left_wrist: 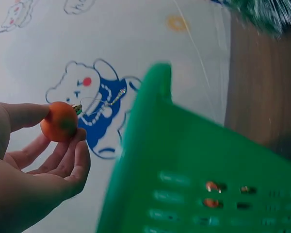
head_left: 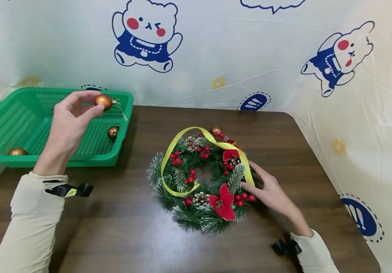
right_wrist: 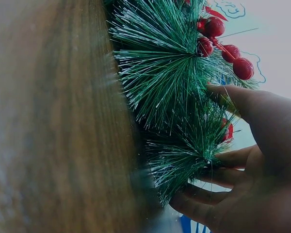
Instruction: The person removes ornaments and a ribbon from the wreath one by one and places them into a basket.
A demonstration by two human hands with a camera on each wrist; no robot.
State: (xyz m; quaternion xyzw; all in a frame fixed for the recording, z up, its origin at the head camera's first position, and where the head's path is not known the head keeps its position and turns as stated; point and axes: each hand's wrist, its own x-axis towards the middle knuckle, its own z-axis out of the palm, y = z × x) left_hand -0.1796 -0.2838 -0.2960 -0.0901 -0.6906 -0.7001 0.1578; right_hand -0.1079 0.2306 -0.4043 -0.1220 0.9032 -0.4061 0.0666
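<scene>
Christmas wreath [head_left: 190,217] lies flat on the brown wood-grain table [head_left: 121,216], at the middle of the worktop. Nearest on its ring are a pinecone [head_left: 201,198] at six o'clock and a red felt poinsettia [head_left: 223,201] between four and five. At the ring's three o'clock, the right hand [head_left: 272,191] touches its outer edge, fingers spread and slightly bent, thumb apart from them. A yellow ribbon [head_left: 166,163] loops loosely over the sprigs, one end beside that hand. Farther round, a second pinecone [head_left: 191,143] sits near eleven o'clock and a shiny ornament ball [head_left: 216,130] just past twelve.

Toward ten o'clock from the ring stands a green plastic basket [head_left: 90,161], with one brown bauble [head_left: 18,151] inside at its eight o'clock and another [head_left: 113,132] at three. Near the basket's two o'clock corner, the left hand [head_left: 68,121] pinches a copper bauble [head_left: 103,101] between thumb and fingers, its hanging cord [head_left: 125,114] dangling free.

Behind, a white wall sheet [head_left: 209,45] carries cartoon bears at eleven and past one.
</scene>
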